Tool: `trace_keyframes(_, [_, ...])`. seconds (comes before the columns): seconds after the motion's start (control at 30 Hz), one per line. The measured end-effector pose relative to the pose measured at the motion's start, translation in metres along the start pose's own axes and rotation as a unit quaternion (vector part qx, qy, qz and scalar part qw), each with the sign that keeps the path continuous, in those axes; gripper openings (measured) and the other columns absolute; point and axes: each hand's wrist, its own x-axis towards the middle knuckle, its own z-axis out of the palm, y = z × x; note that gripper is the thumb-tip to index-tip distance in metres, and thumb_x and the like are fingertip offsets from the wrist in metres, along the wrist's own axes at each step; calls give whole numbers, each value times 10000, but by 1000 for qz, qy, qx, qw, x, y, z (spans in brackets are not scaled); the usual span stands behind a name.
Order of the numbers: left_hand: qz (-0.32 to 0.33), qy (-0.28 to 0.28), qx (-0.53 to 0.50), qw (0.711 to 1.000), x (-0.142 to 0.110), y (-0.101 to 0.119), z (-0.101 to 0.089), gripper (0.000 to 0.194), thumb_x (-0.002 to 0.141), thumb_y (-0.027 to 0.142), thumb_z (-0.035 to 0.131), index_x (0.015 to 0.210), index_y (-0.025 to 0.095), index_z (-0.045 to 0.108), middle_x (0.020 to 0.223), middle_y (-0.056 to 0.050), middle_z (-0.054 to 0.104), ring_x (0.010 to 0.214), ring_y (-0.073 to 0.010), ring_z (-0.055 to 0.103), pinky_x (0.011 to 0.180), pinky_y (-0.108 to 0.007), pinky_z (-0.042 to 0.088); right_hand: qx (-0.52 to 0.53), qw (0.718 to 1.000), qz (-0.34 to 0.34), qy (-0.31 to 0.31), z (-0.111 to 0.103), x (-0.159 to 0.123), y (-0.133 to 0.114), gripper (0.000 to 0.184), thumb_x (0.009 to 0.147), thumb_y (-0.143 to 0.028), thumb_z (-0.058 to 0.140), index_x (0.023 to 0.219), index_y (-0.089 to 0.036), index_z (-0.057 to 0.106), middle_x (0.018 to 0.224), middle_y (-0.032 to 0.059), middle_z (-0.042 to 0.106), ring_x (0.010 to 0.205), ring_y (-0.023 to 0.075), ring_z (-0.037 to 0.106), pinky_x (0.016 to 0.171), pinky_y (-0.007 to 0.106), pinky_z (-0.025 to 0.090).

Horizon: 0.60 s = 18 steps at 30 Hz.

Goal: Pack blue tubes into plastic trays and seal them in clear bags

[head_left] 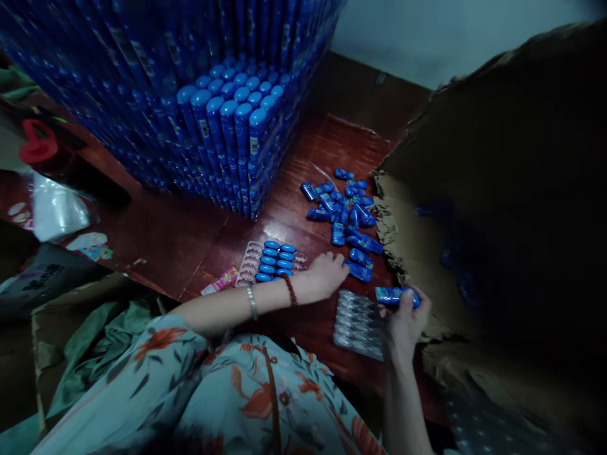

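Note:
My right hand grips a small blue wrapped container, thumb on top, close to the cardboard's torn edge. At its left end, another blue wrapped container lies on the table, and the curled fingers of my left hand are closed at that end. Just beyond is a loose pile of the same blue containers. Between my forearms lies a clear moulded tray with rows of hollows. Beside my left wrist, a second clear tray holds several shiny blue oval pieces, partly behind my forearm.
A tall stack of blue containers rises at the back left. On the right stands a large open cardboard box with blue items in its dark inside. A red-lidded bottle and clear plastic bags are at the left of the reddish table.

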Motion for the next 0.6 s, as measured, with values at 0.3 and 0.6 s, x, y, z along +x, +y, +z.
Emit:
trace_keyframes(0.3, [-78,68,37,994,25,38,40,378,894,38,283,1212,20,488,1146,-211,548,1002,-222,575,728,-287,514,158,984,46,-73,8,-3,2,529,668,-515,655,1038,-226,411,854,-39,505,468,71,527,437,226,429])
trace_keyframes(0.6, [-92,59,-276,955,-140,-2,-3,195,920,120,323,1049,176,458,1015,-67,527,922,-156,521,847,-298,466,69,966,3,-249,23,-35,-3,358,713,-392,686,971,-202,528,736,-24,601,569,126,595,499,239,480])
